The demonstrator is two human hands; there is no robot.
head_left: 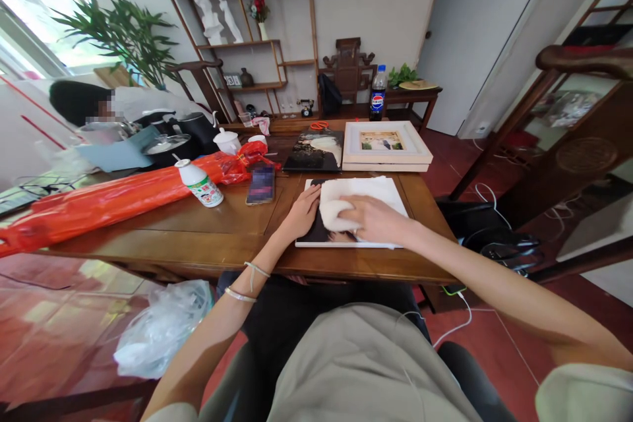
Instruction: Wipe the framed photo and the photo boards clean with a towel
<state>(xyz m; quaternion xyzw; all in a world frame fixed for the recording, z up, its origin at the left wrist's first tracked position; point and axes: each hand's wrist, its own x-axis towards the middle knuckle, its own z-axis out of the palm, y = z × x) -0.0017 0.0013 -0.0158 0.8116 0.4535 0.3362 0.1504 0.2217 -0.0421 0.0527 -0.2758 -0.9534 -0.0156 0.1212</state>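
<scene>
A flat picture panel (311,235) with a dark printed face and a white edge lies on the wooden table in front of me. My left hand (307,204) rests on its left side, fingers stretched out flat. Bunched in my right hand (368,216) is a white cloth (333,201), pressed onto the panel. White material (388,191) also spreads over the panel's right part; whether it joins the cloth I cannot tell. Just behind lie a dark picture panel (314,150) and a white-framed picture (386,143).
Left on the table (237,237) are a phone (260,184), a white bottle (199,183), a long red plastic-wrapped bundle (128,191) and a lidded white cup (227,141). A cola bottle (378,93) stands at the back. Another person (148,103) is at the far left.
</scene>
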